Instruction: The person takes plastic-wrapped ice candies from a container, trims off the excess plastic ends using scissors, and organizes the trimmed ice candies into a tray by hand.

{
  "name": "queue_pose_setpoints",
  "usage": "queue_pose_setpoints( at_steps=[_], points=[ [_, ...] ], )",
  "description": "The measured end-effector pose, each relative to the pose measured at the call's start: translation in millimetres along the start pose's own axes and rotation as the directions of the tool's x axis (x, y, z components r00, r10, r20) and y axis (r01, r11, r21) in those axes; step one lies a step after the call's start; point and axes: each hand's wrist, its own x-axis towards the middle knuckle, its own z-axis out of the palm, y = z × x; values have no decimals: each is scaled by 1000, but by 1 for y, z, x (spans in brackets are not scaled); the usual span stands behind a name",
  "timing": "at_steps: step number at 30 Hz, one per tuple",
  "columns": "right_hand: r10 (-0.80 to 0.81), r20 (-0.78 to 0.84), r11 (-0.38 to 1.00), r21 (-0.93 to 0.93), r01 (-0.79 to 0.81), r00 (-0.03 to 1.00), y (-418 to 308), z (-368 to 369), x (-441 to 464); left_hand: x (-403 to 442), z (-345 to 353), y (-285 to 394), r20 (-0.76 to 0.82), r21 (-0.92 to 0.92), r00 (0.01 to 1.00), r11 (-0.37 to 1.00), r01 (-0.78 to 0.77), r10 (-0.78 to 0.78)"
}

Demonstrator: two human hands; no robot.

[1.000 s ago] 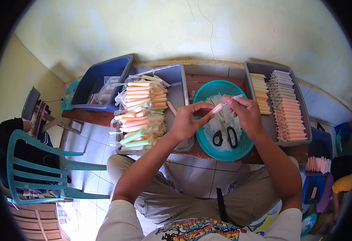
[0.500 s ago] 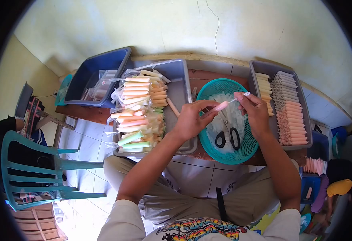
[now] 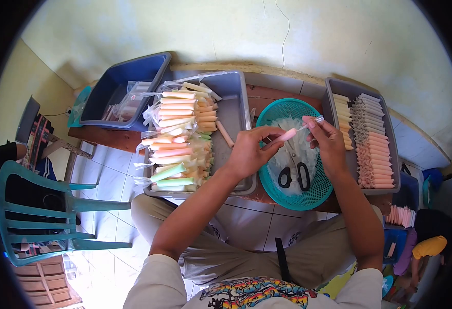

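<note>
My left hand [image 3: 254,150] is closed on a pink plastic-wrapped stick [image 3: 286,136], whose end points right. With fingers pinched, my right hand [image 3: 325,139] holds the clear wrapper end [image 3: 314,120] of that stick. Below both hands is a teal mesh basket [image 3: 276,196] holding clear plastic scraps [image 3: 308,154] and black-handled scissors [image 3: 303,176]. To the left, a grey tray [image 3: 234,110] holds a pile of orange, cream and green sticks [image 3: 177,147]. The grey tray [image 3: 330,103] on the right has rows of yellow, white and pink sticks [image 3: 375,154].
A dark blue bin [image 3: 107,92] with plastic packets stands at the back left. A green chair [image 3: 35,211] is at the left, beside a person in dark clothes. At lower right, another person's yellow sleeve [image 3: 429,247] shows near blue containers [image 3: 393,242].
My hands have moved slightly apart, and the clear wrapper end now stretches between the pink stick and my right fingers. The view has shifted a little.
</note>
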Motion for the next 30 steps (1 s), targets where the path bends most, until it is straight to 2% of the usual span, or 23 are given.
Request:
queue_pose_setpoints(
  at_steps=[9, 11, 12, 14, 15, 17, 20, 24, 26, 30],
  points=[
    [58, 76, 996, -74, -52, 995, 5, 0, -13, -1, 1, -5, -40, -7, 999, 1000, 9, -9],
    [31, 116, 907, -421, 21, 993, 16, -3, -18, -1, 0, -4, -48, -6, 999, 1000, 5, -5],
    [31, 116, 906, -422, 21, 993, 20, -4, -23, 0, 0, -2, -59, -12, 998, 1000, 25, -25],
    [15, 240, 679, -715, 167, 971, 29, -5, -37, 0, 0, -1, -70, -19, 996, 999, 45, -46],
    [15, 240, 678, -716, 166, 971, 37, -5, -42, 0, 1, -1, -71, -13, 996, 999, 45, -46],
    [3, 282, 436, -864, 252, 960, 49, -2, -50, 0, 1, -1, -69, -7, 997, 999, 44, -45],
    [98, 262, 436, -879, 195, 960, 49, 8, -54, 0, 1, 0, -59, -19, 995, 997, 78, -79],
    [147, 247, 430, -888, 163, 958, 47, 19, -55, 0, 0, 2, -62, -19, 996, 998, 65, -66],
    [187, 189, 403, -910, 101, 964, 44, 26, -56, 0, 1, 1, -57, -11, 996, 997, 71, -71],
    [158, 206, 379, -916, 133, 966, 59, 22, -51, -2, 2, -5, -45, -3, 998, 999, 52, -52]
  ],
)
